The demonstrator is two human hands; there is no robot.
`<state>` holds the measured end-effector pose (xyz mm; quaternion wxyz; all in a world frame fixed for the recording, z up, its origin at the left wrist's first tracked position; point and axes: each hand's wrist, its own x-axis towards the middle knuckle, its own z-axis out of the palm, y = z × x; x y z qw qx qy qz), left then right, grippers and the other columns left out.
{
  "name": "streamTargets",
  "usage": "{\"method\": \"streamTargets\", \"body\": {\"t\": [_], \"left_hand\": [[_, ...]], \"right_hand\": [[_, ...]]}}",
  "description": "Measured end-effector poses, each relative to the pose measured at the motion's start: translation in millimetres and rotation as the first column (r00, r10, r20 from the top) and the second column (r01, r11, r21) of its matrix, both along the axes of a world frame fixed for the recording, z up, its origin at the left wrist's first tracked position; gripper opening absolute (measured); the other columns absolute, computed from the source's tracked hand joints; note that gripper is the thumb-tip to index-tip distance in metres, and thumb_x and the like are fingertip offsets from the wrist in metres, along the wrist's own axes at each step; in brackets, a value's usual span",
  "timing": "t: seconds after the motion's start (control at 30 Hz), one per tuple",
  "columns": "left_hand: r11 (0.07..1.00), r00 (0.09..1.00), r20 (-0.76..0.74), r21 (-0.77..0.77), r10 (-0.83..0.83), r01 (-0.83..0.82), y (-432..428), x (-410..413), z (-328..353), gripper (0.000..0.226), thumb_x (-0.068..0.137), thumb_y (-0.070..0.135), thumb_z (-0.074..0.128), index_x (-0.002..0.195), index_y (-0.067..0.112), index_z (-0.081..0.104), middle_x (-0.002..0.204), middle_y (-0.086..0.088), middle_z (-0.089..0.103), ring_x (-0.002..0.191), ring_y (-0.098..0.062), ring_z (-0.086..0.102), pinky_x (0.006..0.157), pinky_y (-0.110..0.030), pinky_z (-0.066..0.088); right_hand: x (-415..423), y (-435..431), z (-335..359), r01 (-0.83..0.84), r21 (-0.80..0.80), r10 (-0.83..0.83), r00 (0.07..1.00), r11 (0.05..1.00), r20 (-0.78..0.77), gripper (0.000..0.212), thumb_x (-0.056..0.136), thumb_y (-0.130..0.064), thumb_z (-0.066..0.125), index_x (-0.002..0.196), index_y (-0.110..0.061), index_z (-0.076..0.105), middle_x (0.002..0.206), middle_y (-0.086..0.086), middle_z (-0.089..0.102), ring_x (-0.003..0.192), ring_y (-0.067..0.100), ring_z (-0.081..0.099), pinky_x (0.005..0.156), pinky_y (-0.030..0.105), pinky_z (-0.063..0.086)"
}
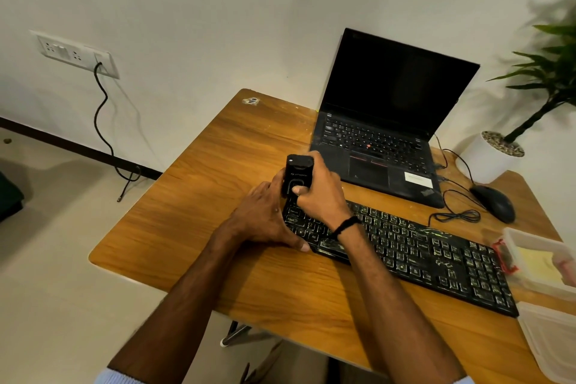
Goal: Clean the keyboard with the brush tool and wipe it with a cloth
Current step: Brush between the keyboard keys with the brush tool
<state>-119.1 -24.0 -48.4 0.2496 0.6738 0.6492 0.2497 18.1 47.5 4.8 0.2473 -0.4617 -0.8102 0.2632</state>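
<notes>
Keyboard: the long black plastic keyboard (420, 246) is lying under both hands, its long axis stretching off to their right.
Right hand (318, 193): gripping the black block-shaped brush tool (298, 176) upright over the left end, nearer the remaining keys.
Left hand (265, 221): resting on that end, fingers loosely spread.

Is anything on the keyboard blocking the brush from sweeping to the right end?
Nothing visible lies on the keys. The right hand holds the brush at the left end of the keyboard, where the left hand rests. A plastic box sits by the right end; whether it touches is unclear.
</notes>
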Motion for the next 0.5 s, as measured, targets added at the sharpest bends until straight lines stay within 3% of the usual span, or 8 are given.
{"method": "streamTargets", "body": {"t": [0.13, 0.23, 0.33, 0.4, 0.5], "left_hand": [[1.000, 1.000, 0.003, -0.001, -0.015, 0.015, 1.7, -1.2, -3.6, 0.163, 0.036, 0.090, 0.080, 0.159, 0.036, -0.013, 0.162, 0.001, 0.037, 0.146, -0.021, 0.036, 0.123, -0.050, 0.026], [0.999, 1.000, -0.006, 0.033, -0.008, 0.008, 2.2, -1.8, -3.6, 0.155, 0.038, 0.090, 0.080, 0.159, 0.027, 0.005, 0.155, 0.004, 0.039, 0.135, -0.019, 0.042, 0.118, -0.049, 0.035], [0.999, 0.999, 0.021, 0.025, -0.025, 0.025, 0.4, -0.2, -1.3, 0.163, 0.038, 0.089, 0.080, 0.160, 0.030, -0.011, 0.164, 0.003, 0.034, 0.147, -0.020, 0.033, 0.124, -0.048, 0.023], [1.000, 0.999, 0.037, 0.012, -0.021, 0.021, 0.5, 0.1, -1.1, 0.168, 0.037, 0.089, 0.081, 0.159, 0.031, -0.018, 0.166, 0.001, 0.032, 0.151, -0.022, 0.028, 0.126, -0.048, 0.018], [0.999, 1.000, 0.018, 0.037, -0.004, 0.003, 1.2, -0.5, -1.1, 0.165, 0.039, 0.087, 0.084, 0.161, 0.023, -0.006, 0.163, -0.001, 0.031, 0.146, -0.024, 0.035, 0.123, -0.048, 0.027]], "right_hand": [[5.7, 5.3, 3.1, 0.051, -0.004, -0.051, 0.999, 0.999, -0.007, 0.064, 0.078, 0.000, 0.070, 0.130, -0.019, 0.039, 0.109, 0.005, 0.067, 0.096, 0.021, 0.066, 0.074, 0.031, 0.060], [7.9, 4.2, 8.3, -0.161, -0.104, 0.167, 0.985, 0.981, 0.047, 0.057, 0.077, 0.000, 0.069, 0.125, -0.018, 0.044, 0.107, 0.002, 0.066, 0.098, 0.018, 0.065, 0.071, 0.020, 0.055], [10.7, 12.0, 13.4, -0.126, -0.072, 0.129, 0.991, 0.989, 0.035, 0.060, 0.078, 0.000, 0.068, 0.129, -0.020, 0.042, 0.104, 0.001, 0.066, 0.093, 0.016, 0.064, 0.062, 0.012, 0.048], [12.4, 15.5, 15.1, -0.119, -0.073, 0.122, 0.992, 0.990, 0.030, 0.059, 0.079, -0.001, 0.067, 0.128, -0.019, 0.042, 0.103, 0.001, 0.065, 0.092, 0.017, 0.063, 0.063, 0.015, 0.050], [12.8, 15.6, 17.7, -0.290, -0.125, 0.303, 0.948, 0.949, 0.099, 0.048, 0.076, 0.001, 0.068, 0.116, -0.016, 0.048, 0.102, 0.000, 0.066, 0.096, 0.016, 0.064, 0.079, 0.030, 0.057]]}}
